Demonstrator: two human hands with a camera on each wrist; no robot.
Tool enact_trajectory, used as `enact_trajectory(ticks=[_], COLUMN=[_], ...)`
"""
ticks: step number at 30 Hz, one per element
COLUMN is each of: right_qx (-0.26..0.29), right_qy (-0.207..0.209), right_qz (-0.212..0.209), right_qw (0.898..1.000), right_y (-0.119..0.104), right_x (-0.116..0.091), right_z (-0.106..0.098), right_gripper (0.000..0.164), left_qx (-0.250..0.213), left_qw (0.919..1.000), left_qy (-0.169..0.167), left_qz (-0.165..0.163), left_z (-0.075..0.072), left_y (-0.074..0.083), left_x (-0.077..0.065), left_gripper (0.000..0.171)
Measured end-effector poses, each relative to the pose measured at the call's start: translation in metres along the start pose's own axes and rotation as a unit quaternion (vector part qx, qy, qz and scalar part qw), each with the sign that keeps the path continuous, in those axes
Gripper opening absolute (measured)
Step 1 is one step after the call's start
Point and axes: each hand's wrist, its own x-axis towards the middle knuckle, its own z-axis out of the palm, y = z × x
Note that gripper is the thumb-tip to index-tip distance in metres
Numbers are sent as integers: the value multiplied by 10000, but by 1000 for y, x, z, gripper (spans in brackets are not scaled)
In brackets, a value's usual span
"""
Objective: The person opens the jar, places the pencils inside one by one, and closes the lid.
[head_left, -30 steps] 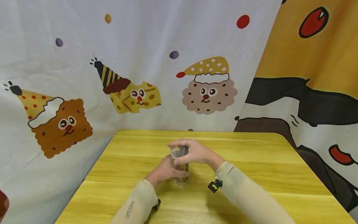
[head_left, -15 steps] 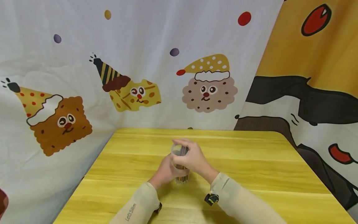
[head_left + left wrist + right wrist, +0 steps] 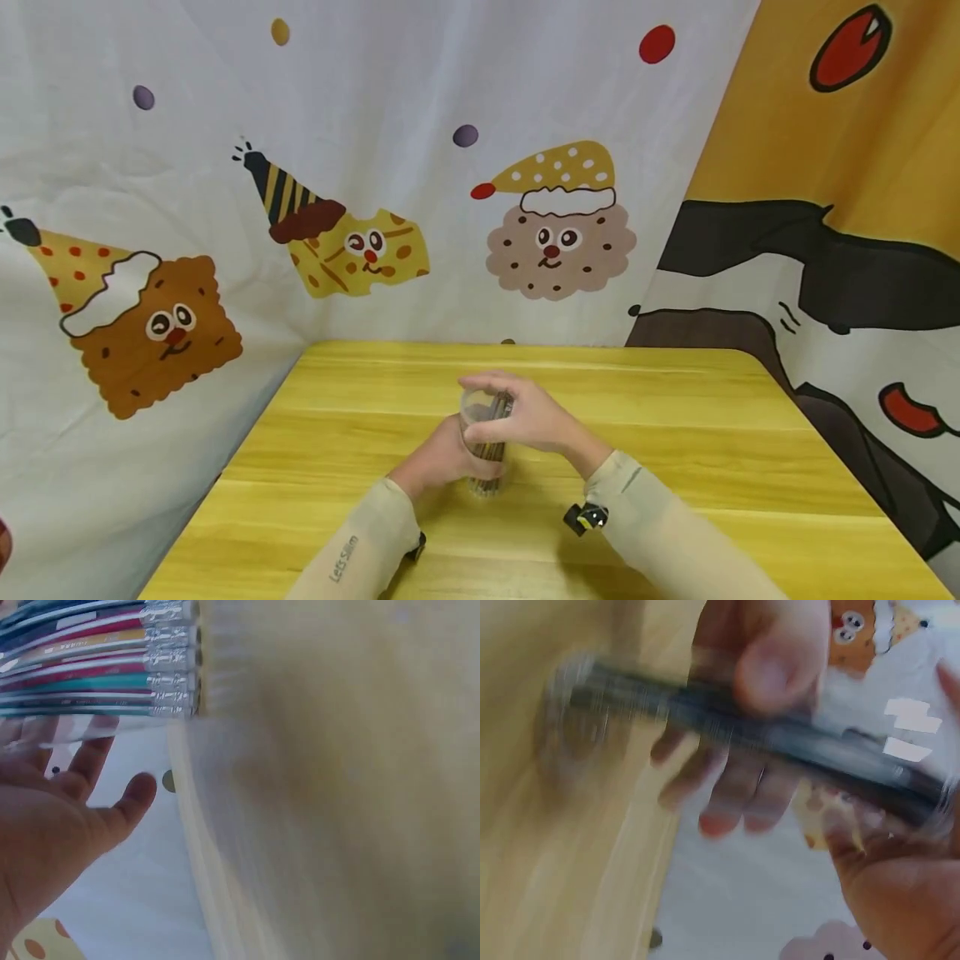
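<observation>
Both hands are on a clear cylindrical pencil cup (image 3: 476,402) that stands upright in the head view, over the middle of the table. My left hand (image 3: 442,457) grips its lower half, thumb in front and fingers behind. Around the top, my right hand (image 3: 521,414) holds the rim, its thumb on the near side and fingers on the far side. Several pencils (image 3: 491,452) inside lean to the right. In the left wrist view the pencils (image 3: 90,664) show coloured barrels and silver-banded lower ends. Motion blurs the cup (image 3: 840,754) in the right wrist view.
The yellow wood-grain table (image 3: 675,467) spreads around the hands. Behind it hangs a white curtain (image 3: 375,100) with cartoon prints, its right part (image 3: 847,150) yellow and black. Dark wrist devices (image 3: 587,518) sit below the sleeves.
The right wrist swings towards me, then back out to the right, while the hand stays at the rim. Inside the cup, the pencils lean further right than before. The left hand barely moves.
</observation>
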Motion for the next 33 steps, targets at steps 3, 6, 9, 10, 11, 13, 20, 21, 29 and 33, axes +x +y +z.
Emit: enact_trajectory(ticks=[3, 6, 9, 10, 11, 13, 20, 21, 29, 33], right_qx=[223, 171, 69, 55, 27, -27, -108, -134, -546, -810], right_qy=[-384, -315, 65, 205, 341, 600, 1550, 1697, 2117, 2137], right_qz=[-71, -72, -79, -99, -113, -179, -101, -60, 101, 272], right_qw=[9990, 9993, 9999, 9997, 9994, 9980, 9878, 9854, 9758, 9731], right_y=[4, 4, 2, 2, 1, 0, -8, -9, -6, 5], right_x=[2, 3, 1, 0, -1, -2, -7, -8, -8, -5], right_z=[-6, -3, 5, 7, 10, 16, 34, 36, 33, 13], right_gripper=[63, 60, 60, 61, 61, 65, 68, 66, 58, 59], left_qx=[-160, -143, 147, 245, 312, 425, 673, 703, 561, 731], left_qw=[9994, 9994, 9997, 9995, 9992, 9984, 9952, 9947, 9953, 9918], left_qy=[-206, -154, 102, 187, 256, 371, 711, 748, 770, 867], left_qz=[-205, -267, -160, -106, -69, -1, 84, 76, -156, -585], left_z=[-1, 1, 4, 5, 6, 8, 12, 12, 16, 20], left_y=[0, 0, 0, 1, 1, 1, 5, 6, 4, 3], left_x=[-2, -3, -4, -5, -6, -7, -11, -11, -5, -5], left_gripper=[71, 68, 59, 56, 53, 49, 44, 43, 67, 91])
